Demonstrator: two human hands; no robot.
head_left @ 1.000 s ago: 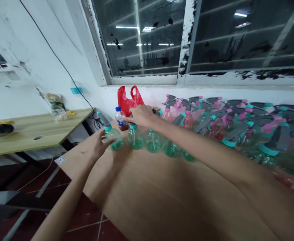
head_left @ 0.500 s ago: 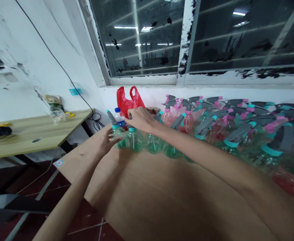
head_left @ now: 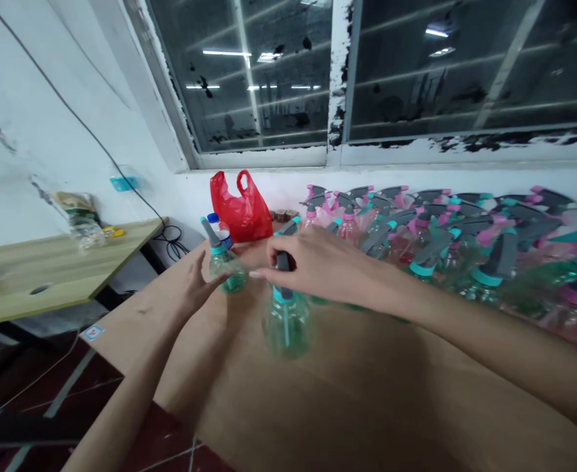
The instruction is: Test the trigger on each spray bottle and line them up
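My right hand (head_left: pixel 303 259) is closed around the grey trigger head of a green spray bottle (head_left: pixel 287 328), which is upright, slightly blurred and in front of the others. Whether its base touches the table is unclear. My left hand (head_left: pixel 198 285) has its fingers spread beside another green spray bottle (head_left: pixel 228 269) with a turquoise collar; I cannot tell whether the fingertips touch it. Right behind that one stands a bottle with a blue cap (head_left: pixel 214 218), partly covered.
Many spray bottles with pink or turquoise collars (head_left: pixel 421 259) crowd the right side along the wall. A red plastic bag (head_left: pixel 242 213) sits under the window. At left is a separate desk (head_left: pixel 72 269) with a packet (head_left: pixel 77 213). The brown tabletop (head_left: pixel 249 406) ends at lower left.
My right hand has brought one green spray bottle out of the row toward me and rightward. My left hand stays beside the leftmost bottle. The view has shifted a little to the right.
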